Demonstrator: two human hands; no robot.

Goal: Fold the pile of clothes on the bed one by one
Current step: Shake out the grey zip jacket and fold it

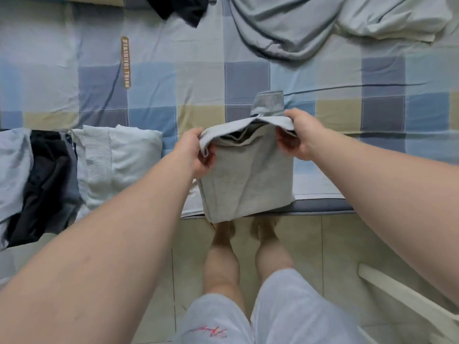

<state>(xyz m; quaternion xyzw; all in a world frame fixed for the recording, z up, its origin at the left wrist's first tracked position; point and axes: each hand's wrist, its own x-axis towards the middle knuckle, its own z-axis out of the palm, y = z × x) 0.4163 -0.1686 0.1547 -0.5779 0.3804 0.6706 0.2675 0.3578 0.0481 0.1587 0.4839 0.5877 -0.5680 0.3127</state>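
Q. Checked bed sheet [149, 78] is filling the background; what is lying along its left side?
A. Already folded clothes [74, 170] are lying there, just beside my left hand [196, 152].
Q. What are your fingers doing?
A. Both hands are pinching the top edge of the grey garment [248, 180], left hand at one corner, right hand [301, 135] at the other. It is sitting half-folded at the bed's near edge, partly overhanging it.
Q. What is threatening the fold?
A. I am judging that the inner layers are gaping at the top. If either pinch is loosening, they could be sliding apart, or the bundle could be tipping onto the floor [323, 244]. Farther right, unfolded clothes [285, 28] are waiting.
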